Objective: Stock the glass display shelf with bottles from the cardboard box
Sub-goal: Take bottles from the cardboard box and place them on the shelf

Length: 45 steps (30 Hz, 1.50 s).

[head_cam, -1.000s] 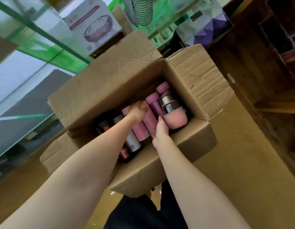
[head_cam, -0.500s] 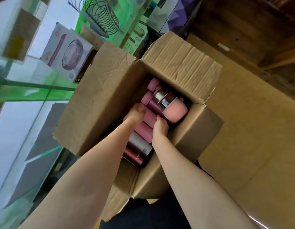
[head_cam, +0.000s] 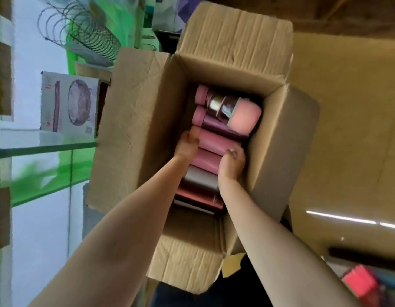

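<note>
**A:** Head view, only one on offer. Down in the cardboard box (head_cam: 147, 103), both hands at once. Left hand (head_cam: 187, 145) curled over the cap end of a pink bottle (head_cam: 216, 142); right hand (head_cam: 232, 165) cupped under the base end of the same one.

**B:** Lying which way?

**A:** On its side, long axis straight across the box from left wall to right wall, parallel to the other bottles packed above and below it. One hand at each end, so neither nearer than the other. Bottle directly between the palms.

**B:** Properly gripped, or just touched?

**A:** Left: fingers wrapped round the cap end, thumb tucked, looks like a hold. Right: blurred, fingertips hidden below the bottle; probably clasping the base, hard to swear to.

**B:** And the shelf?

**A:** Glass display shelf (head_cam: 43, 149) off to the left, well apart from the box, with a printed carton (head_cam: 68, 103) standing on it. Straight up first, then leftward, judging by the layout. Tight row either side, so likely some drag from neighbours. Peach-capped bottle (head_cam: 243, 118) lying loose atop the far ones, apart from this lift.
</note>
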Tool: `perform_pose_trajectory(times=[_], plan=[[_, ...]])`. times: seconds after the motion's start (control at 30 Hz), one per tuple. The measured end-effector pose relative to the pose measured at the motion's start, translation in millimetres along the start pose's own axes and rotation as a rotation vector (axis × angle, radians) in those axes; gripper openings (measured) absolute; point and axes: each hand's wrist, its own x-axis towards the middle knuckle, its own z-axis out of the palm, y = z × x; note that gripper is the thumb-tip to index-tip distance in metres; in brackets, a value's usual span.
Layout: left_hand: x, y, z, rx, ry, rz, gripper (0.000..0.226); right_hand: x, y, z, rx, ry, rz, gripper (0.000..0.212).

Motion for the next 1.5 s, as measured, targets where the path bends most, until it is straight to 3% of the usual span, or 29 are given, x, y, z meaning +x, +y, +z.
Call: perform_pose_trajectory(times=[0.13, 0.27, 0.5, 0.7, 0.8, 0.9, 1.03, 1.2, 1.3, 1.5], plan=[[2, -6, 2, 0.001, -0.021, 0.037, 0.051, -4, 6, -2, 0.042, 0.058, -0.065, 0.051], [6, -11, 0, -0.014, -0.002, 0.062, 0.046, 2, 8, 0, 0.034, 0.035, -0.001, 0.059], [-1, -4, 4, -0.073, 0.013, 0.016, 0.044, 14, 8, -2, 0.046, -0.052, 0.078, 0.056], [-25, 8, -12, -0.075, 0.051, 0.049, 0.034, -3, -4, -7, 0.015, -0.038, 0.029, 0.055], [-48, 17, -23, -0.084, 0.082, 0.078, 0.043, -24, -14, -17, -0.01, -0.061, -0.014, 0.057], [-73, 26, -34, -0.054, 0.179, 0.139, 0.056, -47, -32, -27, -0.094, -0.076, -0.076, 0.057], [-105, 38, -47, -0.098, 0.352, 0.229, 0.052, -69, -61, -37, -0.164, -0.084, -0.158, 0.045], [-141, 57, -75, -0.277, 0.525, 0.198, 0.044, -95, -105, -38, -0.152, -0.16, -0.214, 0.032], [-162, 67, -93, -0.363, 0.602, 0.144, 0.044, -110, -127, -39, -0.158, -0.214, -0.253, 0.035], [-208, 80, -122, -0.6, 0.694, 0.102, 0.061, -131, -153, -44, -0.158, -0.477, -0.186, 0.024]])
